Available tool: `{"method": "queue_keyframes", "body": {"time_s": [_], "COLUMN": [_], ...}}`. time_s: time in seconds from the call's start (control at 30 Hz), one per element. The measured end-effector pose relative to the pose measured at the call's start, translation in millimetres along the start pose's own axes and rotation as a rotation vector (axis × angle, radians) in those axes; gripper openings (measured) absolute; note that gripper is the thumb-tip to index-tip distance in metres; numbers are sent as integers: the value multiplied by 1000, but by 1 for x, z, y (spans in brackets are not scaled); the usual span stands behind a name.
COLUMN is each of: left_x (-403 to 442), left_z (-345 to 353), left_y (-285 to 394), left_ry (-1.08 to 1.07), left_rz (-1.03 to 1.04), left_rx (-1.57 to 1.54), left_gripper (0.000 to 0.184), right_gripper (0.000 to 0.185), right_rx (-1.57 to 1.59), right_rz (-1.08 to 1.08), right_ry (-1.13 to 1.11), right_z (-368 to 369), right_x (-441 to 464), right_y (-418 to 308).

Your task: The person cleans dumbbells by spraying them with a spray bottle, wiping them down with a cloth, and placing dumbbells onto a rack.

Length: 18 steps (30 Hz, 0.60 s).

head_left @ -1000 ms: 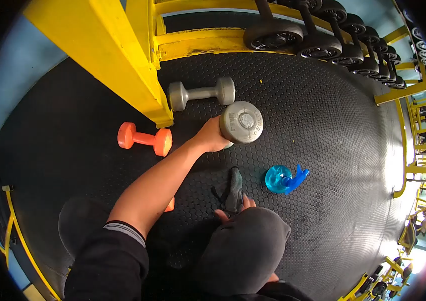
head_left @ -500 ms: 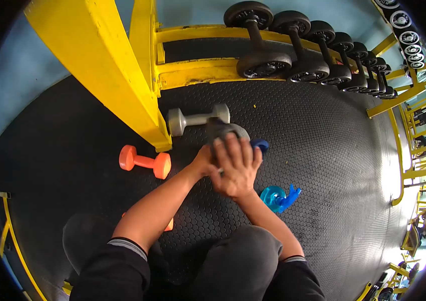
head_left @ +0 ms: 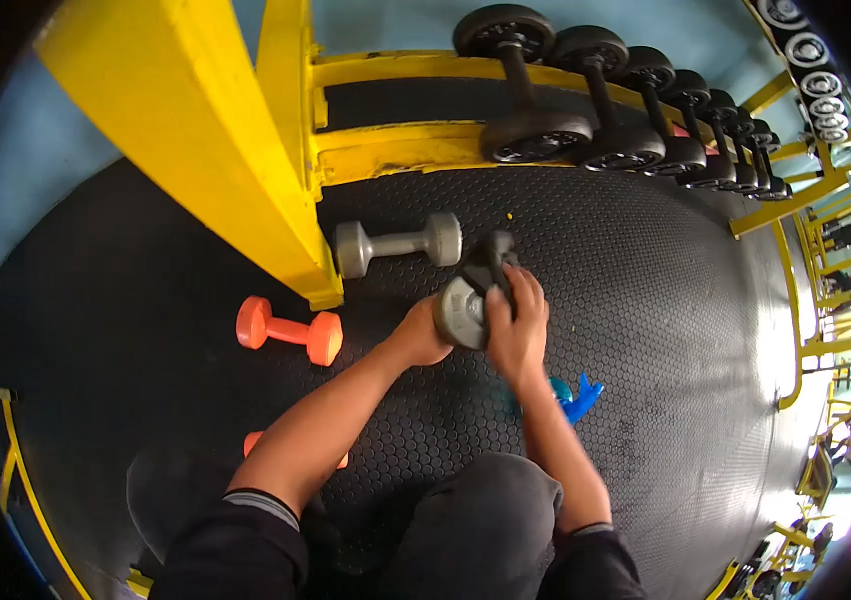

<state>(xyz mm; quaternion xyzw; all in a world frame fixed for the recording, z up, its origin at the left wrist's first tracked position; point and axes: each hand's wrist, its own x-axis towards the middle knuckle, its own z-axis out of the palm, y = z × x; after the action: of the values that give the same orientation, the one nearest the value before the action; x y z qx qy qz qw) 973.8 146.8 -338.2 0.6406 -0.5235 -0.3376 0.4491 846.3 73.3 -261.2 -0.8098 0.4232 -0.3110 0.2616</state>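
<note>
A kettlebell (head_left: 463,312) with a dark handle is tipped above the mat, its round grey base facing me. My left hand (head_left: 421,332) supports its left side, and the fingers are hidden behind it. On the other side my right hand (head_left: 520,335) closes around the dark part near the handle. A grey dumbbell (head_left: 397,246) lies just beyond, beside the yellow post. To the left rests an orange dumbbell (head_left: 290,331). Another orange piece (head_left: 253,441) is mostly covered by my left forearm. A blue bottle (head_left: 577,400) is partly hidden by my right forearm.
The yellow rack (head_left: 395,150) holds a row of black dumbbells (head_left: 535,135), and its thick post (head_left: 215,150) slants down to the floor at left. Black textured matting (head_left: 665,330) covers the floor. More yellow gym frames (head_left: 795,300) stand along the right.
The kettlebell has turned so that its grey base shows. My right hand has moved off its front to the right side, and its forearm now covers part of the bottle.
</note>
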Motion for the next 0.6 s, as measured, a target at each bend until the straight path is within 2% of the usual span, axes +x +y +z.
{"method": "queue_keyframes", "body": {"time_s": [0.03,0.1,0.13,0.17,0.2,0.23,0.27,0.3,0.37,0.4,0.47,0.5,0.57,0.6], "left_x": [-2,3,3,4,3,2,0,-1,-2,-5,-7,-8,-5,1], "left_z": [4,7,9,9,5,3,-4,-9,2,8,18,15,8,1], "left_y": [-6,-22,-30,-34,-27,-19,7,22,-5,-16,-29,-22,-5,3], "left_ry": [33,10,6,5,-56,-55,-87,-114,-120,2,60,50,37,-123], "left_rz": [63,118,161,209,111,116,-68,-251,-193,-1,126,126,-91,-166], "left_rx": [-40,21,95,169,44,45,19,-8,-35,-74,-52,-53,-59,128], "left_gripper": [37,36,40,45,44,44,41,39,42,43,48,48,48,42], "right_gripper": [36,34,29,29,27,24,24,24,27,30,31,32,33,34], "right_rx": [-136,-337,-322,-325,-256,-186,-155,-156,-338,-369,-393,-430,-382,-270], "right_rz": [-162,-462,-548,-546,-417,-291,-175,-183,-495,-596,-649,-682,-596,-429], "right_ry": [49,5,8,13,-34,-81,-71,-73,10,-31,-97,-150,-185,-235], "right_z": [0,-2,1,0,-1,-1,-1,1,2,-3,-8,-14,-18,-17], "right_x": [-19,-40,-36,-25,-12,1,11,8,-10,-23,-21,-20,6,22], "right_y": [-11,-18,-11,-12,-14,-18,-26,-26,-22,-24,-24,-28,-32,-28]}}
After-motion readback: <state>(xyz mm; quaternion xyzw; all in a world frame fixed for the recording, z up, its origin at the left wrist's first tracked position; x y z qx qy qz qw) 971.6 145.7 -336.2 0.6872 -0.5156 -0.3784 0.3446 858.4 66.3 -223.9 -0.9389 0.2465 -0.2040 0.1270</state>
